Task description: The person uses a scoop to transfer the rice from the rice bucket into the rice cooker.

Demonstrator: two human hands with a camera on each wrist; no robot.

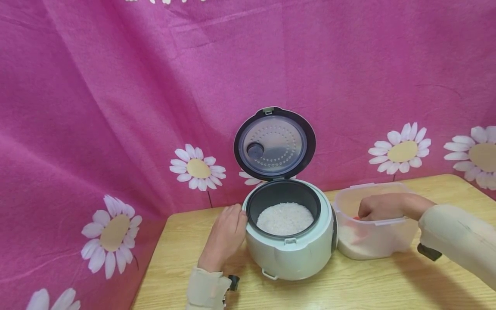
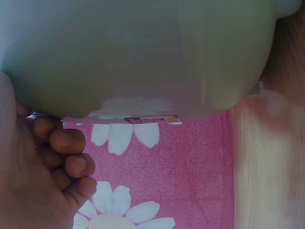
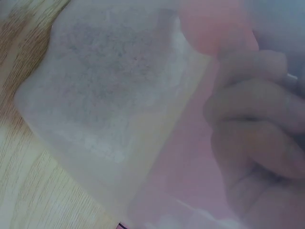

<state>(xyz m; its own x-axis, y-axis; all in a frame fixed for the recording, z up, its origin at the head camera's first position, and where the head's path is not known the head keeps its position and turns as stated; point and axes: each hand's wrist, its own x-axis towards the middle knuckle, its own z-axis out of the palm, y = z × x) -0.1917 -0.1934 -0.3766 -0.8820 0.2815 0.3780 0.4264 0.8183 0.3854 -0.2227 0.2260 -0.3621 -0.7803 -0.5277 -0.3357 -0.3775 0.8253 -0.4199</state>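
A pale mint rice cooker [image 1: 294, 258] stands with its lid [image 1: 271, 133] raised, white rice [image 1: 286, 218] lying in its dark inner pot [image 1: 284, 189]. My left hand [image 1: 227, 230] rests against the cooker's left rim; in the left wrist view its fingers [image 2: 71, 140] are loosely bent beside the cooker's wall. To the right, my right hand [image 1: 381, 206] reaches into a translucent plastic container [image 1: 399, 234] and grips a red scoop [image 1: 357, 218]. Through the cloudy container wall, the right wrist view shows curled fingers [image 3: 257, 105] at the scoop, whose lower part is blurred.
Rice [image 1: 354, 249] lies in the container, heaped to its left side. Container and cooker stand side by side on a light wooden table [image 1: 182, 249]. A pink cloth [image 1: 155, 86] with daisies hangs right behind the table's back edge.
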